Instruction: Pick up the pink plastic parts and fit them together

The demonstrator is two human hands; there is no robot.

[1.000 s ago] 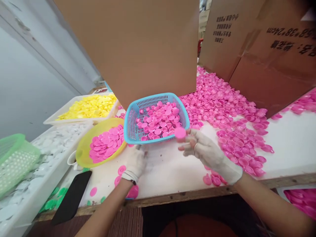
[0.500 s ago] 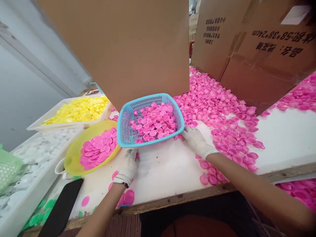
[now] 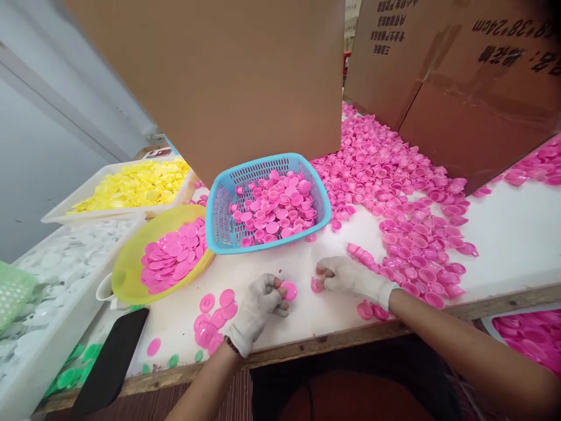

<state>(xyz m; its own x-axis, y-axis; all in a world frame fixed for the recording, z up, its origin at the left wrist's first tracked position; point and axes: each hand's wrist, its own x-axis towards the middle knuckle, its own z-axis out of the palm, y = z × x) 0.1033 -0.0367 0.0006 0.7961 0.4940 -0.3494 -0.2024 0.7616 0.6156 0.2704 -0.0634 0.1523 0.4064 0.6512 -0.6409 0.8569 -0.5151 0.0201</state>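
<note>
1. A bare brown cardboard box [image 3: 245, 76] stands directly behind the pale-blue slotted plastic basket [image 3: 218, 228], hiding part of the bench [image 3: 517, 234]; a second brown cardboard box with upside-down dark print [image 3: 482, 117] stands behind the spread pile of small pink plastic cups [image 3: 372, 169] on the right.
2. Inside the basket is a heap of small pink pieces. Just left of it, a shallow translucent yellow bowl [image 3: 125, 278] holds pink discs.
3. Farther left are a white tray of yellow pieces [image 3: 61, 204], a long white tray of white pieces [image 3: 87, 310], a green perforated basket [image 3: 13, 292] and a black flat phone-like slab [image 3: 114, 356].
4. The white-gloved left hand [image 3: 256, 310] has its fingers pinched on a round pink plastic disc [image 3: 289, 291] above the bench's front part; loose pink discs [image 3: 227, 298] lie just beside that hand.
5. The white-gloved right hand [image 3: 353, 279] has its fingers closed on a small pink piece [image 3: 315, 285], partly hidden, well apart from the disc.
6. Half a second ago the right hand was at the basket's near right corner and the left below its front rim; both are now nearer the bench's front edge, and more loose discs show.
</note>
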